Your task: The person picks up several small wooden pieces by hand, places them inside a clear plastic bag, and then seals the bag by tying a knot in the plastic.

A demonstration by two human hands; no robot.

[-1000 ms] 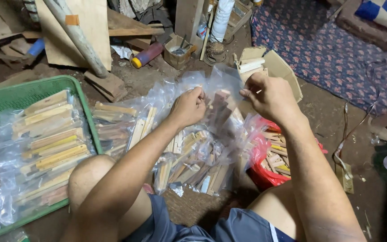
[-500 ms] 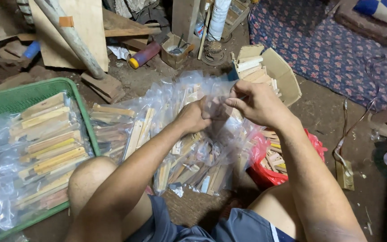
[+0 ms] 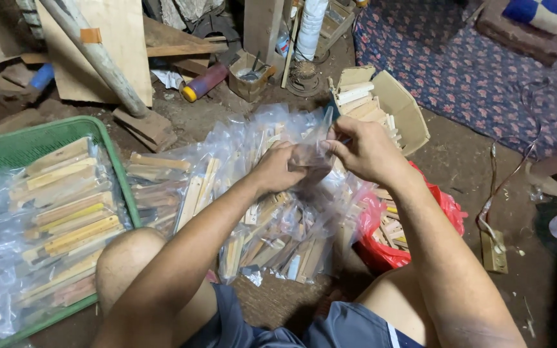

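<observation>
2 hands (image 3: 330, 158) on clear bag (image 3: 307, 154)

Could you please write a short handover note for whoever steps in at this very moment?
Left hand and right hand together pinch a small clear plastic bag above the heap of clear bags of wooden sticks.
Green plastic basket at left holds filled bags.
Open cardboard box and red plastic bag at right hold loose sticks.
Whether the held bag is filled: cannot tell.

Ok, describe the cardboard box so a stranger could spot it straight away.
Start at the flowered blue rug at the upper right. At its near edge, just beyond the right hand, sits an open cardboard box with pale wooden sticks stacked inside. Unlike the green basket and red bag, it is plain brown with flaps up.
</observation>
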